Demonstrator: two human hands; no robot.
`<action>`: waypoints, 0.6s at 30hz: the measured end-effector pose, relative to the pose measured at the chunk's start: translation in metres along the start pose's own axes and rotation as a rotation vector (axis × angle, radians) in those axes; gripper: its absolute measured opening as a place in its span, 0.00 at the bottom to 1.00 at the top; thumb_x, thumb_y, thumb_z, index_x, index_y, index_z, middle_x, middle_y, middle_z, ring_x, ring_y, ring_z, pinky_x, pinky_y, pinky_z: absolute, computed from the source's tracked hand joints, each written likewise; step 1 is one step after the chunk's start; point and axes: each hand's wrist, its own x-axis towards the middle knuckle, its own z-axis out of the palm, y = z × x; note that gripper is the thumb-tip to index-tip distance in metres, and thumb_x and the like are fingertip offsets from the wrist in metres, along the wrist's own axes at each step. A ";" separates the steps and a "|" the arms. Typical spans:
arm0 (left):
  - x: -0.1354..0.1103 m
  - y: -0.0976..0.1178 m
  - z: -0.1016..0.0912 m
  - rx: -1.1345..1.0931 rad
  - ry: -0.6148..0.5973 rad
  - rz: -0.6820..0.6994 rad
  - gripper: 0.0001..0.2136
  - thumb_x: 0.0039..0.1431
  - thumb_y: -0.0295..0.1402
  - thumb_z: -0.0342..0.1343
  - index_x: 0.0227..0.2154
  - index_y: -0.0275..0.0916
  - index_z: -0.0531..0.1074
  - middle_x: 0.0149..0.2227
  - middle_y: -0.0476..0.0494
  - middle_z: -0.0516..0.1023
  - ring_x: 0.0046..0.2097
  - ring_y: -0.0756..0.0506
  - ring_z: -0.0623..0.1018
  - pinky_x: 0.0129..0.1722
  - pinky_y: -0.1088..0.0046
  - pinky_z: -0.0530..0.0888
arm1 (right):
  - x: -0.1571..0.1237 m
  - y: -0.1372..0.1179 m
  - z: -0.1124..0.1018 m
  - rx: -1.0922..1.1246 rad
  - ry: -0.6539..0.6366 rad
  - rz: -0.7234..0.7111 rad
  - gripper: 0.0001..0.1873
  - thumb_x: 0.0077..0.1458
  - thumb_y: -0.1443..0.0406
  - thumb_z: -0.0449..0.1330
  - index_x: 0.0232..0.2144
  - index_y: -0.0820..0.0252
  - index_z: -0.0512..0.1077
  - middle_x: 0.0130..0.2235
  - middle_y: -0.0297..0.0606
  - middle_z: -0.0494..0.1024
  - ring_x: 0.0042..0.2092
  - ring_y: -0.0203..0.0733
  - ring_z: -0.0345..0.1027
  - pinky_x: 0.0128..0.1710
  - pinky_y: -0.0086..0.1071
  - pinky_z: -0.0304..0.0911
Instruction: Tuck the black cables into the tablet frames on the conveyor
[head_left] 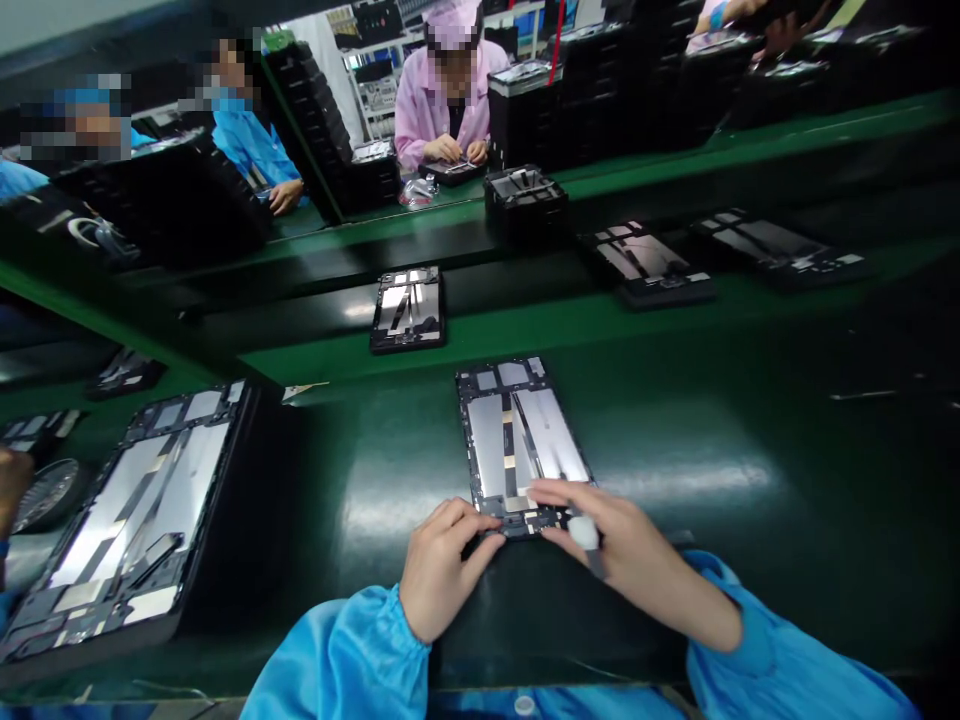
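An opened tablet [559, 435], its silver battery panels and dark flat cables exposed, lies on the green work surface in front of me. My left hand [450, 565] is closed at its near left corner, thumb and index finger on the edge. Over the near right part reaches my right hand [622, 545], fingers stretched and apart, the index finger above the inner parts and the thumb by the near edge. A small white piece with a grey strip [583, 532] shows against the right hand; whether it is worn or held I cannot tell.
On the left rises a tall black stack topped by another opened tablet [142, 500]. Beyond my tablet sits one more tablet [409, 305], with two stacked units [649, 260] farther right. A thin metal tool [862, 395] lies at right. A person in pink [450, 100] works opposite.
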 end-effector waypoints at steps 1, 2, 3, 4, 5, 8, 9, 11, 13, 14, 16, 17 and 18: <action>0.001 0.000 0.002 -0.020 0.006 0.005 0.10 0.67 0.38 0.52 0.38 0.41 0.77 0.33 0.45 0.75 0.37 0.46 0.76 0.37 0.72 0.74 | 0.006 -0.004 0.010 0.016 -0.035 -0.034 0.17 0.63 0.67 0.57 0.54 0.52 0.69 0.50 0.42 0.77 0.50 0.50 0.73 0.50 0.43 0.70; 0.002 0.000 0.004 -0.042 0.009 -0.002 0.10 0.67 0.37 0.52 0.36 0.41 0.77 0.33 0.46 0.75 0.37 0.47 0.76 0.36 0.72 0.74 | 0.011 -0.006 0.019 0.025 -0.062 -0.061 0.17 0.63 0.69 0.56 0.53 0.53 0.70 0.47 0.42 0.78 0.48 0.50 0.73 0.47 0.43 0.71; 0.002 0.000 0.005 -0.063 0.009 -0.014 0.09 0.67 0.36 0.53 0.35 0.41 0.77 0.32 0.46 0.75 0.36 0.47 0.76 0.36 0.73 0.73 | 0.015 -0.008 0.025 0.031 -0.079 -0.079 0.17 0.63 0.71 0.56 0.52 0.54 0.70 0.45 0.42 0.79 0.45 0.50 0.74 0.45 0.42 0.71; 0.003 -0.001 0.006 -0.081 0.005 -0.027 0.08 0.66 0.36 0.55 0.35 0.41 0.77 0.32 0.47 0.76 0.36 0.47 0.76 0.35 0.73 0.73 | 0.018 -0.008 0.030 0.037 -0.090 -0.087 0.16 0.62 0.72 0.56 0.51 0.55 0.70 0.42 0.41 0.79 0.43 0.49 0.74 0.43 0.41 0.70; 0.003 -0.001 0.006 -0.094 -0.001 -0.037 0.07 0.65 0.36 0.56 0.34 0.41 0.77 0.32 0.47 0.76 0.35 0.48 0.76 0.35 0.74 0.73 | 0.021 -0.009 0.033 0.047 -0.096 -0.087 0.16 0.62 0.73 0.56 0.50 0.55 0.70 0.39 0.40 0.79 0.41 0.49 0.73 0.42 0.41 0.70; 0.002 0.000 0.007 -0.096 -0.014 -0.042 0.07 0.65 0.36 0.56 0.34 0.42 0.77 0.33 0.47 0.75 0.35 0.48 0.76 0.35 0.75 0.73 | 0.022 -0.009 0.034 0.086 -0.093 -0.050 0.16 0.61 0.73 0.56 0.49 0.55 0.69 0.36 0.37 0.78 0.39 0.48 0.73 0.41 0.39 0.68; 0.001 0.001 0.007 -0.078 -0.014 -0.031 0.07 0.65 0.36 0.56 0.34 0.42 0.77 0.33 0.48 0.75 0.36 0.49 0.76 0.34 0.75 0.73 | 0.021 -0.009 0.033 0.091 -0.089 -0.038 0.16 0.61 0.73 0.56 0.50 0.54 0.69 0.36 0.37 0.77 0.40 0.48 0.72 0.41 0.39 0.68; -0.001 0.002 0.006 0.015 0.006 0.029 0.07 0.66 0.35 0.55 0.35 0.42 0.77 0.33 0.47 0.74 0.35 0.49 0.75 0.33 0.76 0.72 | 0.019 -0.010 0.033 0.085 -0.078 -0.038 0.19 0.60 0.74 0.55 0.51 0.54 0.67 0.37 0.37 0.77 0.40 0.48 0.72 0.42 0.39 0.67; -0.005 0.002 0.005 0.195 0.052 0.154 0.07 0.67 0.32 0.53 0.37 0.41 0.76 0.33 0.47 0.75 0.34 0.49 0.74 0.32 0.75 0.71 | 0.017 -0.010 0.034 0.069 -0.065 -0.058 0.21 0.60 0.75 0.54 0.53 0.53 0.66 0.38 0.37 0.76 0.41 0.48 0.71 0.42 0.40 0.67; -0.008 0.001 0.004 0.298 0.071 0.232 0.08 0.68 0.30 0.51 0.40 0.41 0.76 0.34 0.46 0.75 0.34 0.48 0.73 0.32 0.75 0.71 | 0.017 -0.010 0.036 0.063 -0.060 -0.069 0.21 0.61 0.75 0.54 0.54 0.53 0.65 0.38 0.38 0.76 0.41 0.48 0.70 0.42 0.40 0.67; -0.013 -0.003 0.002 0.467 0.081 0.366 0.11 0.69 0.27 0.47 0.47 0.39 0.74 0.39 0.44 0.77 0.35 0.47 0.73 0.33 0.72 0.71 | 0.015 -0.008 0.039 0.059 -0.052 -0.083 0.22 0.61 0.76 0.53 0.55 0.53 0.65 0.39 0.38 0.75 0.41 0.48 0.69 0.42 0.41 0.67; -0.015 -0.005 0.000 0.515 0.071 0.409 0.13 0.69 0.26 0.46 0.50 0.39 0.72 0.42 0.43 0.77 0.37 0.47 0.73 0.35 0.71 0.72 | 0.015 -0.006 0.041 0.059 -0.049 -0.086 0.23 0.61 0.76 0.53 0.56 0.53 0.64 0.39 0.38 0.75 0.42 0.49 0.69 0.42 0.41 0.67; -0.017 -0.007 -0.001 0.539 0.057 0.434 0.14 0.70 0.25 0.45 0.52 0.38 0.71 0.44 0.42 0.77 0.38 0.47 0.74 0.36 0.71 0.72 | 0.014 -0.005 0.042 0.062 -0.048 -0.085 0.24 0.61 0.76 0.53 0.56 0.53 0.64 0.40 0.38 0.75 0.42 0.49 0.69 0.43 0.42 0.67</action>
